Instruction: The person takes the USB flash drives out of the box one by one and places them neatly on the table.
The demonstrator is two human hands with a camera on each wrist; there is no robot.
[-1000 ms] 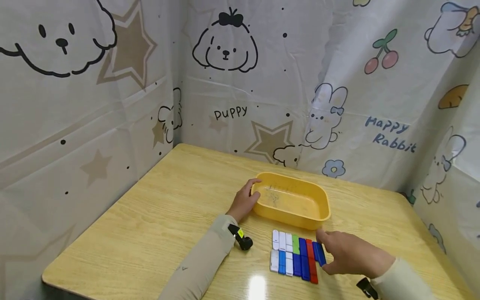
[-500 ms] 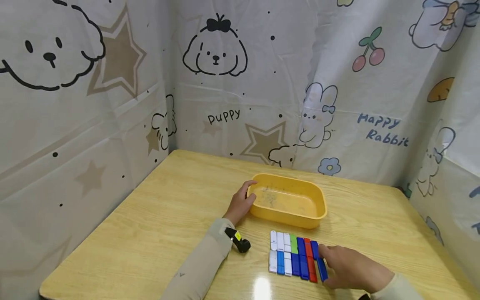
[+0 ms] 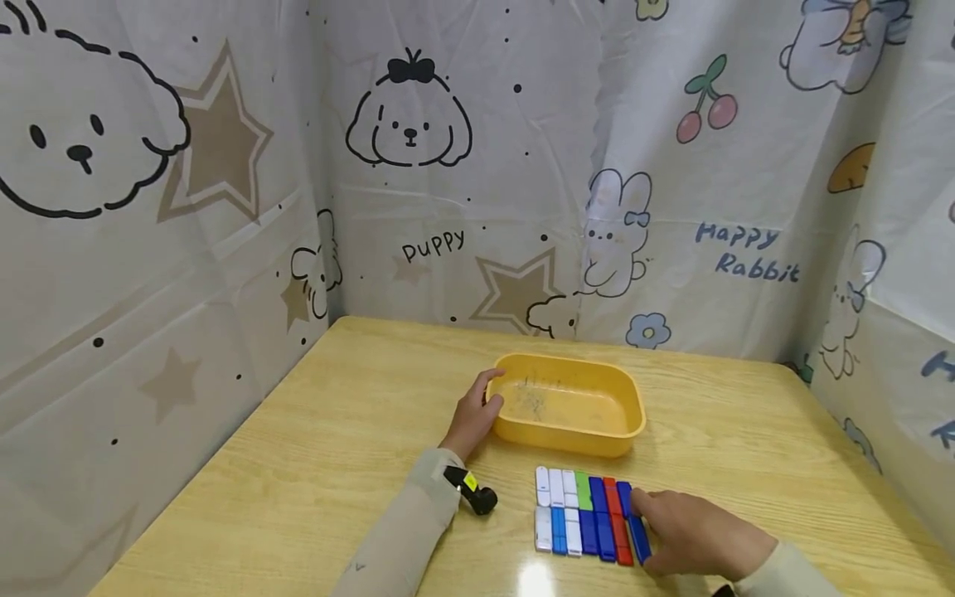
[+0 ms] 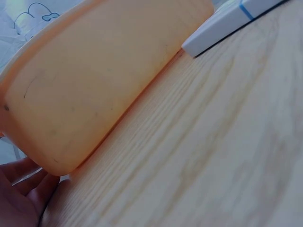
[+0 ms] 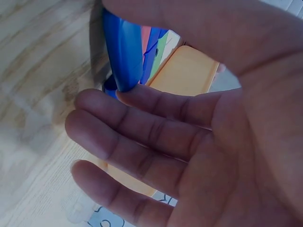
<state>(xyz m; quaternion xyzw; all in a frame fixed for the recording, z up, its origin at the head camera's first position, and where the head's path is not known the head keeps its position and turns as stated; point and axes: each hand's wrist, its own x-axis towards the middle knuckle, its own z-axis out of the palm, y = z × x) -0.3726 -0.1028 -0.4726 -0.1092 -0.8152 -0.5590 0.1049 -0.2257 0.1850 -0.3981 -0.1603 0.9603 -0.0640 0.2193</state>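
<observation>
My left hand (image 3: 472, 419) grips the left end of a yellow plastic tub (image 3: 567, 445), thumb at the rim; in the left wrist view its fingers (image 4: 35, 184) lie against the tub's end. With thumb and index finger, my right hand (image 3: 705, 531) pinches a slim dark-blue stick (image 5: 124, 52) by its two ends, the other fingers extended. That stick sits at the right end of the near row, beside a red stick (image 3: 622, 541) and below another blue stick (image 3: 624, 497). Two rows of similar white, green, blue and red sticks lie side by side before the tub.
The sticks rest on a light wooden table (image 3: 358, 398), with the tub just behind them. White cloth walls (image 3: 448, 199) with cartoon prints enclose the table at the back and sides. Inside, the tub's floor shows dark scuffs.
My right hand has drawn the blue stick towards me, from beside the other blue stick to the near row. The left hand stays on the tub; the head view has shifted slightly.
</observation>
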